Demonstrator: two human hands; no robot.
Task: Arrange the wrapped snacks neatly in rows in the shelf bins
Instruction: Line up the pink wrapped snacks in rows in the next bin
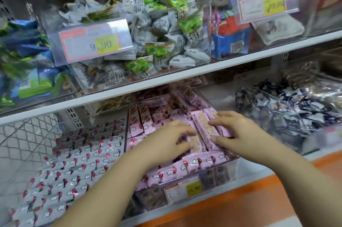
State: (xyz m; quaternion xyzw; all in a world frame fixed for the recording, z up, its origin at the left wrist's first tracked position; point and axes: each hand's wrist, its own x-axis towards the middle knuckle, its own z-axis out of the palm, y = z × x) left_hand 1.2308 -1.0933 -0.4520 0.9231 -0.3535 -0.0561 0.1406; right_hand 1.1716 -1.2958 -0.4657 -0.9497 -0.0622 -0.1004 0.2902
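A clear plastic bin (234, 170) on the lower shelf holds pink wrapped snack bars (185, 168), some lying flat along the front, others on edge in the middle. My left hand (169, 145) reaches into the bin with curled fingers gripping the standing bars from the left. My right hand (233, 130) holds the same bunch of pink bars (202, 128) from the right, fingers over their top and thumb at the near side. Further pink bars (140, 121) stand at the bin's back left.
Left of it, a bin of white wrapped bars (74, 169) lies in neat rows. A bin of dark blue and white wrapped snacks (288, 113) sits to the right. The upper shelf (166, 83) carries bins of grey-green wrapped snacks (159, 28) with price tags. An orange shelf edge (259, 200) runs below.
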